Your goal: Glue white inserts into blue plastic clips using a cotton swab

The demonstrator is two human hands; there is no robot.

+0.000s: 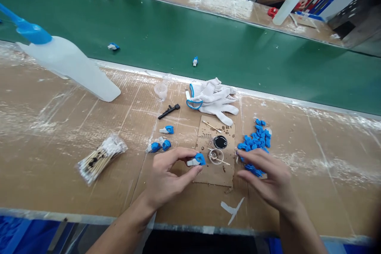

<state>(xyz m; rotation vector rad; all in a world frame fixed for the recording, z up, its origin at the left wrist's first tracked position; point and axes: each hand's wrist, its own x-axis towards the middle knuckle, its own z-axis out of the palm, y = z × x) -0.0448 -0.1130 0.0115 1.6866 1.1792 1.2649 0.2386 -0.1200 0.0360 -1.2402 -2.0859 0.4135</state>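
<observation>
The left hand [169, 178] pinches an angular blue-and-white piece [196, 160] (smooth, like moulded plastic) between thumb and index finger, just left of a clear round cup [216, 156]. The right hand's [270, 178] curved fingers stand parted beside a heap of knobbly blue bits [257, 139]. On the shiny-streaked brown surface [268, 216], soft knit gloves [214, 99] lie beyond a stained, flat card [208, 176].
</observation>
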